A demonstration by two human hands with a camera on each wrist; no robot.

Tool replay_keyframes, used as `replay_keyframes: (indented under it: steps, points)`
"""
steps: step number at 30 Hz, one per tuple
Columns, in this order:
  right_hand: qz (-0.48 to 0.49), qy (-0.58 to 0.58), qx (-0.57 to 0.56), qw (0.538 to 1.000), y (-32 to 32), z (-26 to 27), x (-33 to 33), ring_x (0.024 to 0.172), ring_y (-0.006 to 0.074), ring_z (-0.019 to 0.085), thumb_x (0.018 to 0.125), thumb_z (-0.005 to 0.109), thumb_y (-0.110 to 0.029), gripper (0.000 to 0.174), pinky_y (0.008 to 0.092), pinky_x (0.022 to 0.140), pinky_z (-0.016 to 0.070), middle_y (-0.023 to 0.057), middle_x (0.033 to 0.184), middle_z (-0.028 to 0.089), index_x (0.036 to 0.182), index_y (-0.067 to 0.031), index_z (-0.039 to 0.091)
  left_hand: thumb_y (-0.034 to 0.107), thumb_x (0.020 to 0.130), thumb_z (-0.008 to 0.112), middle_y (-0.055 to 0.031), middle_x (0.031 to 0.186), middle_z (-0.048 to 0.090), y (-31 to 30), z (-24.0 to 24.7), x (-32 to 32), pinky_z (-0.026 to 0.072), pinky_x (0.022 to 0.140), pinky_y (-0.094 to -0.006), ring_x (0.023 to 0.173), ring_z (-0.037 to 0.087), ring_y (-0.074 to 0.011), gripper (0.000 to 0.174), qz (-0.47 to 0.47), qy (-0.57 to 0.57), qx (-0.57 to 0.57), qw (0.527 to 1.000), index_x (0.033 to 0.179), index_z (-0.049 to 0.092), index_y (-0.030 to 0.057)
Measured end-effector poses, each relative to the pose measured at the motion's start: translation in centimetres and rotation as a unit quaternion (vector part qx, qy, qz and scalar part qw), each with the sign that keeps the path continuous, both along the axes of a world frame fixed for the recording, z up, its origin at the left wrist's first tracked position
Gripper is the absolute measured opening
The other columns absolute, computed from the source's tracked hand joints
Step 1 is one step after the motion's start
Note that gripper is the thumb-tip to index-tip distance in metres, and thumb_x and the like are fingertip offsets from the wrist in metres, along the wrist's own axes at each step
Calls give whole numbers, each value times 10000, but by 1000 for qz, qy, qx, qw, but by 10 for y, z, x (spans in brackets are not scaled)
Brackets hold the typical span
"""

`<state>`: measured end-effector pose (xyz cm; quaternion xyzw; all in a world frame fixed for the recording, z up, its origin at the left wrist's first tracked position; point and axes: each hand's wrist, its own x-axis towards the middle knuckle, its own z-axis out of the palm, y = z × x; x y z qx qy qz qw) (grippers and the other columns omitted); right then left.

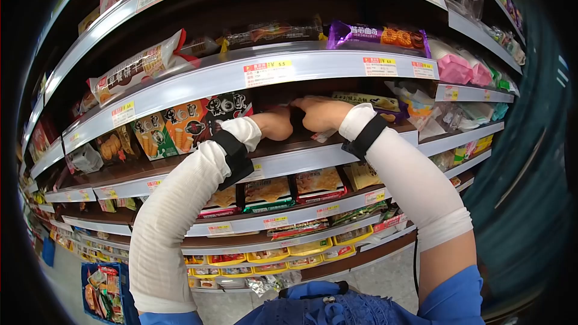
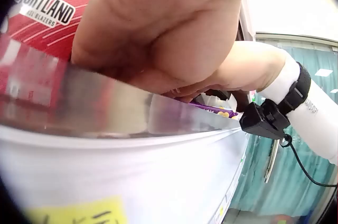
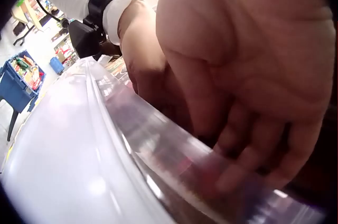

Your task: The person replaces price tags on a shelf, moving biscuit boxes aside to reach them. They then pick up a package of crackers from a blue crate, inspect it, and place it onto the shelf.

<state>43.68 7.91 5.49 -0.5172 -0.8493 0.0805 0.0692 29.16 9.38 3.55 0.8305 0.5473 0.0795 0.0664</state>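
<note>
Both hands reach into a middle shelf, close together behind its front edge. My left hand point(image 1: 277, 125) is beside a black-and-red snack box point(image 1: 226, 108); in the left wrist view its fingers are hidden behind the thumb base and the clear shelf lip point(image 2: 116, 105). My right hand point(image 1: 322, 114) is to the left of a yellow-and-purple packet point(image 1: 370, 103). In the right wrist view its palm faces the camera, and loosely bent fingers point(image 3: 259, 139) reach down behind the clear lip. Dark shadow covers the shelf between the hands.
An orange snack box point(image 1: 183, 126) and a green one point(image 1: 150, 135) stand left of the hands. Above, a shelf edge point(image 1: 325, 63) carries price tags, with a purple cookie packet point(image 1: 379, 36) over it. A blue basket point(image 1: 90, 292) of packets is on the floor at left.
</note>
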Motion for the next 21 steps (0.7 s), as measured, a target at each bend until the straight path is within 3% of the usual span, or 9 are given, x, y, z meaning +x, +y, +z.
replay_keyframes:
  steps: [4,6,7,10,12,18,21]
  points:
    - [4,-39,-17,999,16,0,-7,1304,301,379,794,443,-47,610,349,1062,335,164,1421,381,1398,-84,369,94,771,497,-306,1120,580,8,-4,-3,477,875,-393,1059,582,-379,390,-16,-3,1,1000,1096,583,-105]
    - [36,-57,10,998,25,-3,-9,1219,317,479,828,475,-121,459,368,995,404,199,1314,493,1277,-27,495,100,774,495,-309,1123,578,12,-8,-5,476,878,-393,1063,580,-379,391,-27,-4,-5,1000,1094,583,-107]
    - [38,-59,12,997,24,-5,-9,1219,317,479,828,475,-121,459,368,995,404,199,1314,493,1277,-27,495,105,778,493,-309,1127,576,12,-10,-5,476,876,-392,1063,581,-379,392,-20,-9,-11,1000,1095,584,-108]
    - [38,-40,23,998,17,-3,-10,1227,320,473,822,484,-113,491,366,999,400,207,1321,487,1306,-32,470,115,788,490,-302,1129,579,6,-8,-2,475,871,-392,1064,581,-379,388,2,-11,-18,1000,1094,588,-103]
    - [27,-69,-37,997,15,2,-13,1331,311,337,813,473,-43,613,361,1080,310,167,1451,333,1411,-76,347,121,794,489,-295,1126,584,5,-9,-2,473,869,-393,1066,580,-377,383,15,-7,-23,1000,1091,592,-98]
    - [40,-30,-60,997,25,1,-7,1308,325,369,788,477,-35,615,354,1053,334,189,1412,383,1393,-59,368,124,814,465,-257,1284,499,0,-1,-4,429,930,-371,1181,508,-344,492,15,-79,-80,994,1281,464,-31]
    - [52,-17,-74,996,14,5,-1,1293,325,390,787,457,-53,624,355,1039,349,193,1401,400,1402,-72,354,117,803,466,-259,1267,511,-20,10,-2,427,929,-371,1169,514,-352,490,17,-95,-82,992,1267,474,-41]
